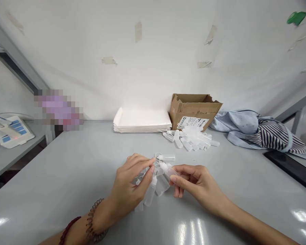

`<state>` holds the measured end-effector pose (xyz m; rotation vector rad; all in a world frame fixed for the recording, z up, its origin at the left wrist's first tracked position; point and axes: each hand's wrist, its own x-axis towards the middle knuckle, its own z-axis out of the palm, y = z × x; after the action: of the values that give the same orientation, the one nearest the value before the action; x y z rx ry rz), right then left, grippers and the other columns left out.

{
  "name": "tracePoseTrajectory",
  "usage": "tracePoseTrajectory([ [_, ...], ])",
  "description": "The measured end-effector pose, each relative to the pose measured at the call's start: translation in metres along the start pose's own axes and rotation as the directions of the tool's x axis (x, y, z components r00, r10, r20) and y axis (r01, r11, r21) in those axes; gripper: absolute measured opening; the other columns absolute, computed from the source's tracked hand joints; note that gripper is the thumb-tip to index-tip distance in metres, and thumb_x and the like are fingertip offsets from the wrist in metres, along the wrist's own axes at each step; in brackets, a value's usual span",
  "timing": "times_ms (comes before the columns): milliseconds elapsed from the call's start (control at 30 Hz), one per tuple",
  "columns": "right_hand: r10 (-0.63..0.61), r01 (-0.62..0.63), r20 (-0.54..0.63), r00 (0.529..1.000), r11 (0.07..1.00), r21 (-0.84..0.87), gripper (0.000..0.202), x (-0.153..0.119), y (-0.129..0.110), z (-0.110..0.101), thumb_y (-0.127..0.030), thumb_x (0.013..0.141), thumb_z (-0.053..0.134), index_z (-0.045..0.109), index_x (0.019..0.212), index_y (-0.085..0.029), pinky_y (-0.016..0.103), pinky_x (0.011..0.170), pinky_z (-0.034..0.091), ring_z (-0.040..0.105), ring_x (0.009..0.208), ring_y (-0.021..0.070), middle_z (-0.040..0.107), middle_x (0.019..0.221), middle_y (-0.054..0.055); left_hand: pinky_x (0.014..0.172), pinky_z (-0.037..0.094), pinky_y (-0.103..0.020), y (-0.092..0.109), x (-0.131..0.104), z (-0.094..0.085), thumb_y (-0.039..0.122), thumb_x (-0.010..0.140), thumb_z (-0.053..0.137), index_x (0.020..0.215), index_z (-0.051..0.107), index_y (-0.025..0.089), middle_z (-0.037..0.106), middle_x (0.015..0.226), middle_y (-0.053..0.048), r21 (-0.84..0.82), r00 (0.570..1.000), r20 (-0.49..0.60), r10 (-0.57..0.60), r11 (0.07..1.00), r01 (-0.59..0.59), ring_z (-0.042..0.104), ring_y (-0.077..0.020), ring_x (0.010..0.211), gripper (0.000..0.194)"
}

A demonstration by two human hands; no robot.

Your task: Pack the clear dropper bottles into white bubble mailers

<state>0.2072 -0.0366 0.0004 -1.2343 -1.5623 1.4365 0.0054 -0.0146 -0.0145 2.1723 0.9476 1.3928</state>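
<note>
Between the thumb and fingers of my right hand [193, 180] is a small translucent plastic bottle [168, 169] with a white top, tilted toward the left. My left hand [132, 175] is closed in a pinch close to the bottle's top, by some thin loops [157, 157]; what sits between its fingertips is too small to make out. Several similar bottles [150, 194] lie on the table beneath both hands, partly covered by the left one. Just beyond the fingertips another bottle [169, 157] lies on its side.
Farther back, a pile of translucent bottles [196, 139] lies before an open cardboard box [193, 114]. Left of the box is a stack of white envelopes [144, 120]. A light blue bag [234, 122], striped cloth [277, 136] and dark flat object [290, 168] line the right side.
</note>
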Motion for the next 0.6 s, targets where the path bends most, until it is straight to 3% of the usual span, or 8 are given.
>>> tracePoseTrajectory([
  [100,-0.096,0.092,-0.006,0.995,0.972,-0.215,0.024,0.003,0.001,-0.007,-0.039,0.086,0.058,0.068,0.083,-0.016,0.024,0.055,0.045,0.056,0.056,0.0122,0.062,0.060,0.000,0.072,0.048,-0.026,0.000,0.002,-0.003,0.011,0.085,0.056,0.094,0.066,0.017,0.068,0.083,-0.002,0.019,0.991,0.015,-0.134,0.991,0.134,0.060,-0.0142,0.079,0.015],
  [233,-0.278,0.245,0.014,0.960,0.819,-0.519,0.023,0.007,0.005,-0.015,-0.035,0.087,0.056,0.069,0.092,-0.016,0.025,0.055,0.041,0.051,0.058,0.0125,0.062,0.070,0.002,0.067,0.048,-0.023,0.000,0.007,-0.009,0.022,0.085,0.056,0.095,0.067,0.020,0.068,0.087,-0.001,0.056,0.941,-0.029,-0.338,0.939,0.340,0.062,-0.0145,0.082,0.015],
  [400,-0.327,0.290,0.060,0.943,0.718,-0.633,0.019,0.012,0.014,-0.015,-0.030,0.086,0.057,0.069,0.090,-0.017,0.026,0.056,0.041,0.051,0.062,0.0129,0.062,0.083,0.005,0.063,0.048,-0.023,-0.003,0.013,-0.015,0.033,0.084,0.058,0.093,0.068,0.023,0.070,0.087,-0.001,0.031,0.857,-0.075,-0.510,0.858,0.514,0.063,-0.0176,0.086,0.018],
  [600,-0.351,0.279,0.042,0.935,0.657,-0.700,0.020,0.012,0.018,-0.011,-0.033,0.087,0.056,0.066,0.092,-0.016,0.026,0.056,0.043,0.054,0.062,0.0140,0.063,0.081,0.005,0.060,0.048,-0.024,-0.004,0.014,-0.015,0.037,0.082,0.057,0.093,0.068,0.022,0.070,0.088,-0.003,0.008,0.828,-0.039,-0.560,0.828,0.560,0.064,-0.0199,0.090,0.021],
])
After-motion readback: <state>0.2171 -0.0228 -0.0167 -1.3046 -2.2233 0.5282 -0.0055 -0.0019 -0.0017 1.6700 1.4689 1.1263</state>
